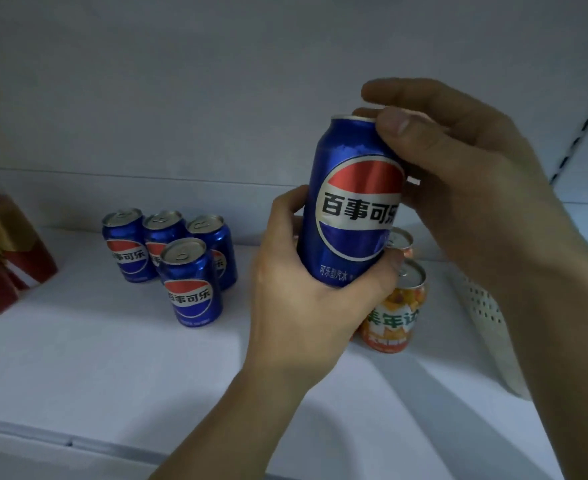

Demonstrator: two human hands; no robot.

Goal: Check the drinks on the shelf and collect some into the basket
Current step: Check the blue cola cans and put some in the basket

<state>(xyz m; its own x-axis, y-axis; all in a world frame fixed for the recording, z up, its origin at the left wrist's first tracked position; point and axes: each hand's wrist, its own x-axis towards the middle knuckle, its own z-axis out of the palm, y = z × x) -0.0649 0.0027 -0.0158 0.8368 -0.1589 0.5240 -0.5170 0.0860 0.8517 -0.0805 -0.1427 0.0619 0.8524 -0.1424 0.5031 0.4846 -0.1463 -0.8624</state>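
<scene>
A blue cola can [351, 202] with a red, white and blue round logo is held upright above the white shelf [95, 358]. My left hand [299, 296] grips its lower part from below and the left. My right hand [459, 161] holds its top rim and right side, thumb on the shoulder. Several more blue cola cans [192, 282] stand in a cluster on the shelf to the left. An orange drink can [394, 310] stands just below the held can, with another orange can [401, 242] behind it. No basket is visible.
Red cans or packs with gold trim [5, 251] stand at the far left of the shelf. A white perforated shelf divider [486, 317] stands at the right. The shelf's front edge [78, 441] runs along the bottom; a slotted upright [583, 129] is at upper right.
</scene>
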